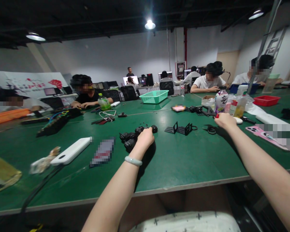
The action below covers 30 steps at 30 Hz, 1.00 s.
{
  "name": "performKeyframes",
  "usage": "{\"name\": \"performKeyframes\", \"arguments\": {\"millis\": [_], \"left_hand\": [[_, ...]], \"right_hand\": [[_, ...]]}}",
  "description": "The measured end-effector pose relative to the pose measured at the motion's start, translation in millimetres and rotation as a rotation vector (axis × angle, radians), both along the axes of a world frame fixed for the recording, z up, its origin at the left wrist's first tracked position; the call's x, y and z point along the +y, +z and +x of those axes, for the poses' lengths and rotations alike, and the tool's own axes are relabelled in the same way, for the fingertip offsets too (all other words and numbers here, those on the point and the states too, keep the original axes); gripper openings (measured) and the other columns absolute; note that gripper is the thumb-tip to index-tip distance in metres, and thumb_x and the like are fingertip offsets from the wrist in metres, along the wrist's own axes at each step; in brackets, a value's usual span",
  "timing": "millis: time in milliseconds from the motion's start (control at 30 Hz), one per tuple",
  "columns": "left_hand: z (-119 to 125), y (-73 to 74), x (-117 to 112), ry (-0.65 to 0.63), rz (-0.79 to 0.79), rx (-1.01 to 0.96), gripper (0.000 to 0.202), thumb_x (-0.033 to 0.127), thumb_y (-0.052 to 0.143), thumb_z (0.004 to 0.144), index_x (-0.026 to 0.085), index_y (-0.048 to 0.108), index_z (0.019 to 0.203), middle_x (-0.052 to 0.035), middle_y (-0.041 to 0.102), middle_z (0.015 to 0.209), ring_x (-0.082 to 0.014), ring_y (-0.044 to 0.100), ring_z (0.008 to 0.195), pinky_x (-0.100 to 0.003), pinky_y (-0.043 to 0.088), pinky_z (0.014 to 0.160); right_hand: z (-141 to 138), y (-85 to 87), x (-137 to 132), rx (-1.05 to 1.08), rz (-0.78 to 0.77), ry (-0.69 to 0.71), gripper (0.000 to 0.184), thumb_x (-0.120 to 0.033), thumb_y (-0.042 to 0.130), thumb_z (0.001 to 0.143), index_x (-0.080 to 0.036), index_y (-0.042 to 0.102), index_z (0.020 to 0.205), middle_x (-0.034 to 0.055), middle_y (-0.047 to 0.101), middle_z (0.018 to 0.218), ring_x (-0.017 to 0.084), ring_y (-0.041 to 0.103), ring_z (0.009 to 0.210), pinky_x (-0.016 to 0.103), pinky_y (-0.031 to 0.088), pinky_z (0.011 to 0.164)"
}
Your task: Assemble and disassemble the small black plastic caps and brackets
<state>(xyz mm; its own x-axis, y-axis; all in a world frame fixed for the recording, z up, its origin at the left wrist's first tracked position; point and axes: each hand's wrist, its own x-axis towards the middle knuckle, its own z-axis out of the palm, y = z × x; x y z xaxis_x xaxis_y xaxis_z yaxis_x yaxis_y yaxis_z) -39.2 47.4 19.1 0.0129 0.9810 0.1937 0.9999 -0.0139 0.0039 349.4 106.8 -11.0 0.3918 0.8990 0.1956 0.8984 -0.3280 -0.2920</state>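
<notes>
My left hand [145, 137] rests closed on a black jointed plastic assembly [131, 138] lying on the green table [174, 161]; a pale bangle sits on that wrist. My right hand [224, 120] reaches farther right, fingers curled around something small with a red tip that I cannot make out. It sits beside black metal brackets [181, 129], a black ring-shaped part [210, 130] and a bottle [221, 100] with a pink label.
A white power bank [71, 150] and a wrapped item lie at left. A green basket [154, 96], a red tray [266, 100], a pink phone [261, 132], cables and tools are spread across the table. Several other people sit working around the far sides.
</notes>
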Motion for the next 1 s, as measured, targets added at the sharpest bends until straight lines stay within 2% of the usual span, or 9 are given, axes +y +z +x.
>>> {"name": "performKeyframes", "arguments": {"millis": [100,233,400,633,800,900,1000], "left_hand": [[0,4.2,-5,0.037,-0.012,0.014,0.028,0.013,0.044,0.070,0.017,0.050,0.097,-0.0134,0.060,0.094,-0.0265,0.057,0.084,-0.039,0.041,0.073],[3,10.0,-11,0.115,-0.029,0.037,0.031,0.009,0.039,0.072,0.018,0.050,0.099,-0.0147,0.059,0.096,-0.0310,0.054,0.090,-0.055,0.031,0.078],[0,11.7,-13,0.285,-0.154,0.033,0.035,0.009,0.037,0.072,0.022,0.053,0.101,-0.0175,0.056,0.103,-0.0391,0.043,0.100,-0.068,0.022,0.071],[-9,5.6,-3,0.341,-0.149,0.087,0.036,0.010,0.031,0.076,0.022,0.049,0.105,-0.0156,0.056,0.103,-0.0342,0.045,0.098,-0.060,0.024,0.075],[-9,2.0,-1,0.367,-0.105,0.089,0.032,0.013,0.032,0.076,0.019,0.047,0.104,-0.0166,0.056,0.099,-0.0345,0.046,0.096,-0.057,0.025,0.075],[-8,-2.8,-5,0.271,0.000,0.162,0.030,0.014,0.036,0.074,0.015,0.047,0.102,-0.0180,0.054,0.099,-0.0335,0.046,0.094,-0.058,0.023,0.077],[-1,-8.7,-8,0.077,0.167,0.242,0.034,0.012,0.039,0.071,0.013,0.045,0.104,-0.0176,0.050,0.103,-0.0321,0.043,0.097,-0.057,0.022,0.081]], "right_hand": [[0,-0.4,1,-0.007,-0.001,0.003,0.038,-0.037,0.042,0.070,-0.014,0.061,0.094,0.0176,0.059,0.092,0.029,0.056,0.087,0.037,0.043,0.068],[0,-1.0,1,-0.010,-0.010,0.018,0.037,-0.035,0.043,0.069,-0.014,0.061,0.095,0.0169,0.059,0.094,0.028,0.055,0.088,0.036,0.043,0.069],[4,-3.9,4,-0.007,-0.037,0.009,0.036,-0.033,0.044,0.069,-0.015,0.060,0.095,0.0174,0.059,0.095,0.028,0.055,0.088,0.038,0.043,0.070],[13,-13.1,9,-0.016,-0.121,-0.011,0.034,-0.030,0.049,0.065,-0.012,0.060,0.092,0.0178,0.059,0.093,0.029,0.056,0.087,0.037,0.044,0.068],[18,-16.5,8,-0.008,-0.179,0.034,0.039,-0.045,0.057,0.060,-0.013,0.060,0.083,0.0157,0.059,0.088,0.029,0.057,0.082,0.037,0.044,0.065],[20,-15.0,9,0.006,-0.207,0.039,0.042,-0.049,0.057,0.060,-0.012,0.060,0.079,0.0153,0.059,0.084,0.028,0.057,0.080,0.037,0.043,0.064],[20,-13.4,10,0.019,-0.236,0.055,0.041,-0.050,0.054,0.062,-0.012,0.060,0.076,0.0151,0.059,0.083,0.027,0.056,0.081,0.037,0.042,0.066]]}}
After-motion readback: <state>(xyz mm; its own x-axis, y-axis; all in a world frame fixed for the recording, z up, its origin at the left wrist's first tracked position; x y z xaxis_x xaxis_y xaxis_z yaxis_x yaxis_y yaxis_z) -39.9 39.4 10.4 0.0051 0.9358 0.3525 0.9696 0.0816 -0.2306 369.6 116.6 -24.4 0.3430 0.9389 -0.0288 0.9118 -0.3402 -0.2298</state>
